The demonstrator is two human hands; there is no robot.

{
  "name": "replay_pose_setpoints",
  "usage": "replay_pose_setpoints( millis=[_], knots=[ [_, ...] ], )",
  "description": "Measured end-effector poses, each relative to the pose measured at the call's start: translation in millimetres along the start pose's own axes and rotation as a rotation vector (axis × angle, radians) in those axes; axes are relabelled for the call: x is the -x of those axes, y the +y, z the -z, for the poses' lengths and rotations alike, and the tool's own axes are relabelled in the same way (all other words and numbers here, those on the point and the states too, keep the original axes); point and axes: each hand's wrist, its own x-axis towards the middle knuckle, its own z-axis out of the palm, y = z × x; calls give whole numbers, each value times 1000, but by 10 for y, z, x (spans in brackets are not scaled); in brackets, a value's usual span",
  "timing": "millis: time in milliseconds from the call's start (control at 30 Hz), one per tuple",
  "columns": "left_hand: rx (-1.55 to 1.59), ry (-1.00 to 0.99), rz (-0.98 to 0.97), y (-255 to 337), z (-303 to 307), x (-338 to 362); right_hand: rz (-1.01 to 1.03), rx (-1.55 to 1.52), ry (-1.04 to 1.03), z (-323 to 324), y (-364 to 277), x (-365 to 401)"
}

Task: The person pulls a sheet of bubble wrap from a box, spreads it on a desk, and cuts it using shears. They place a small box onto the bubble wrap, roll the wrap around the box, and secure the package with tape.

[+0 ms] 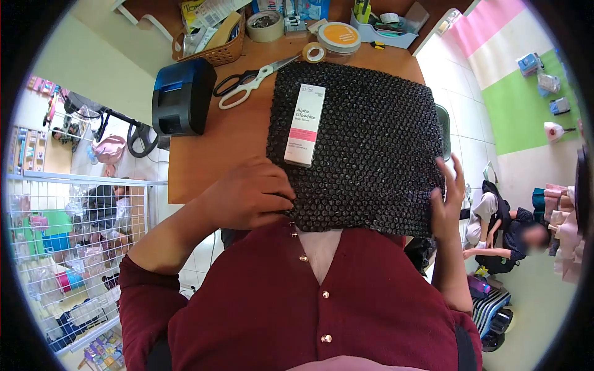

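A sheet of black bubble wrap lies flat on the wooden desk, its near edge by my body. On its left part rests a white box with a pink band, labelled "Alpha Glowhite" body serum. My left hand has its fingers curled over the sheet's lower left edge, closed on it. At the right edge, my right hand has its thumb and fingers apart, touching or just beside the wrap. The box is not touched by either hand.
Scissors and a tape roll lie beyond the wrap. A black printer stands left. A wicker basket, another tape roll, a round tub and an organizer line the back. A person sits at right.
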Motion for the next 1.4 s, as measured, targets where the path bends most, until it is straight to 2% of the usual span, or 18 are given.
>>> replay_pose_setpoints(
  millis=[67,100,167,267,467,533,567,667,733,867,900,1000,1033,1133,1200,1267,1300,1400],
  knots=[
    [3,71,-18,49,46,-109,-561,-297,190,-280,396,117],
    [4,138,-33,62,63,-169,-557,-292,192,-343,570,172],
    [45,214,-10,-9,61,-277,-1078,-1430,-62,-439,847,269],
    [139,369,74,-141,47,-351,-1238,-1765,-171,-553,960,350],
    [442,454,342,-229,-143,-273,-1351,-1629,30,-807,1189,698],
    [393,489,400,-202,-149,-270,-1120,-2302,-372,-773,1598,863],
    [346,485,485,-163,-107,-273,-1301,-1794,-73,-641,1573,904],
    [241,521,552,-136,-95,-294,-1373,-1692,-2,-254,1517,707],
    [184,564,527,-157,-118,-332,-1318,-1590,238,-8,1410,569],
    [92,607,401,-225,-155,-444,-1121,-1620,269,215,1829,528],
    [-5,624,328,-234,-144,-467,-1041,-1728,121,196,2349,678],
    [46,543,385,-302,-144,-471,-999,-1745,44,490,1157,221],
    [44,546,387,-329,-133,-472,-1129,-1591,-3,413,1282,340],
    [54,535,345,-370,-119,-453,-711,-1457,-281,244,1505,682],
    [347,542,480,-354,-129,-423,-872,-1539,-176,285,1600,777],
    [322,561,463,-367,-167,-400,-863,-2007,-104,265,2011,1065],
    [292,587,443,-372,-180,-404,-978,-2095,295,228,1831,1013],
    [270,550,466,-353,-135,-433,-1185,-2315,771,257,1796,737]
  ],
)
